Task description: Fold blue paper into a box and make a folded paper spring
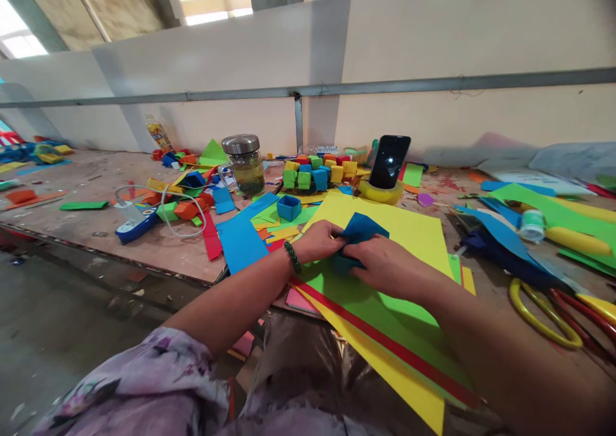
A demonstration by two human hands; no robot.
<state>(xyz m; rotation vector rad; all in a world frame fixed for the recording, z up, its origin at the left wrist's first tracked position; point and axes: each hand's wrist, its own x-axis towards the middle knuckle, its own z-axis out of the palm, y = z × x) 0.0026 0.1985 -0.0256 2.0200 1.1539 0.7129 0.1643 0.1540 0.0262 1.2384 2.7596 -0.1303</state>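
A folded piece of blue paper (363, 228) is between my two hands, above stacked yellow and green sheets. My left hand (318, 240), with a dark bead bracelet at the wrist, pinches its left edge. My right hand (385, 262) is closed on its lower right side, the fingers bent under the flap. Part of the blue piece is hidden by my fingers. Under my hands lie a green sheet (385, 317) and a yellow sheet (409, 221). A small open blue paper box (289, 209) stands just beyond my left hand.
Behind the sheets sit several coloured paper cubes (320, 174), a glass tea jar (244, 166) and a phone (389, 161) on a yellow stand. Scissors (543, 314) and a glue stick (532, 225) lie right. A blue glue gun (137, 225) with a looped cord rests left.
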